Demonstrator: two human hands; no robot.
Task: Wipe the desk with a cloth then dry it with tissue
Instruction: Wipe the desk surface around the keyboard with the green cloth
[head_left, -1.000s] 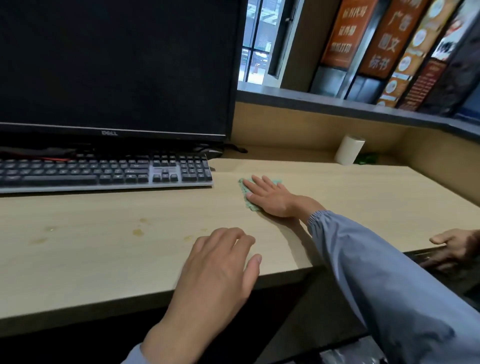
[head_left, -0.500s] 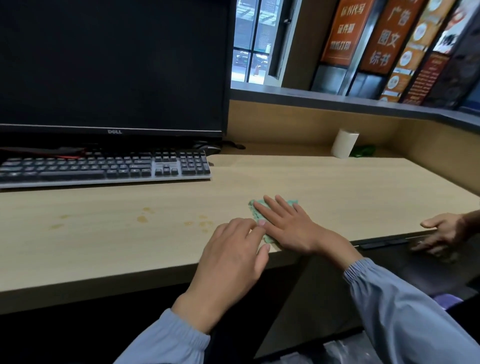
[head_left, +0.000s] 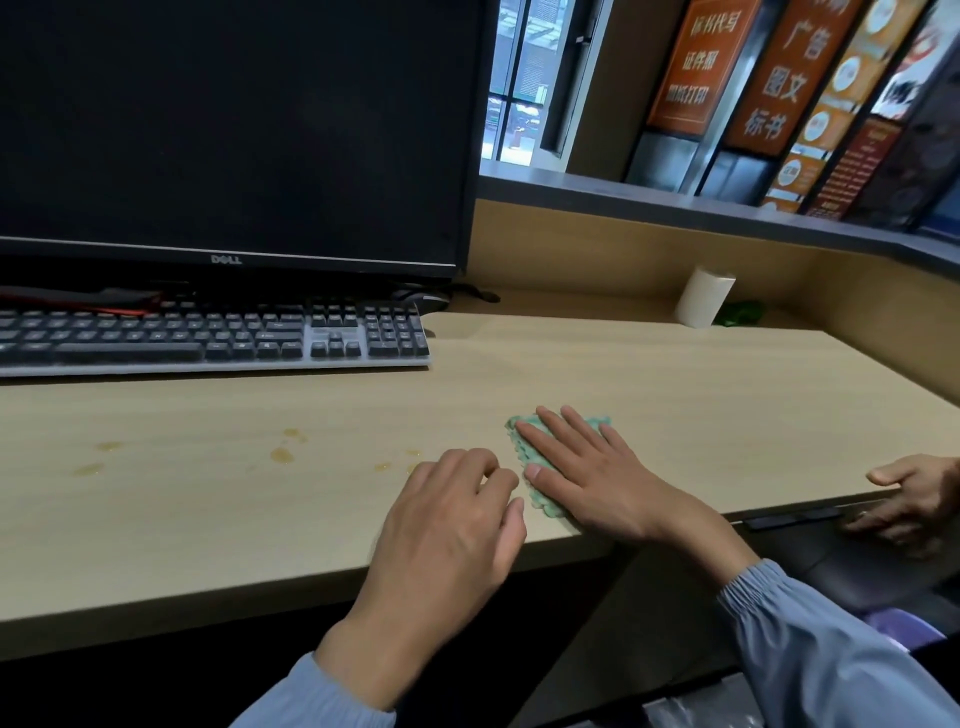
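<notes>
**Cloth under your right hand**

Your right hand (head_left: 597, 478) is pressing the green cloth (head_left: 523, 448) flat, fingers spread, near the front edge of the table (head_left: 208, 519). Your left hand (head_left: 447, 525) is resting beside it, loosely bent, holding nothing

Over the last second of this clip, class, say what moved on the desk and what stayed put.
The right hand, flat on the green cloth, dragged it from beside the keyboard back toward the front edge of the desk, stopping next to the left hand. Nothing was picked up or released. The left hand, the yellowish stains and the tissue roll stayed where they were.
</notes>
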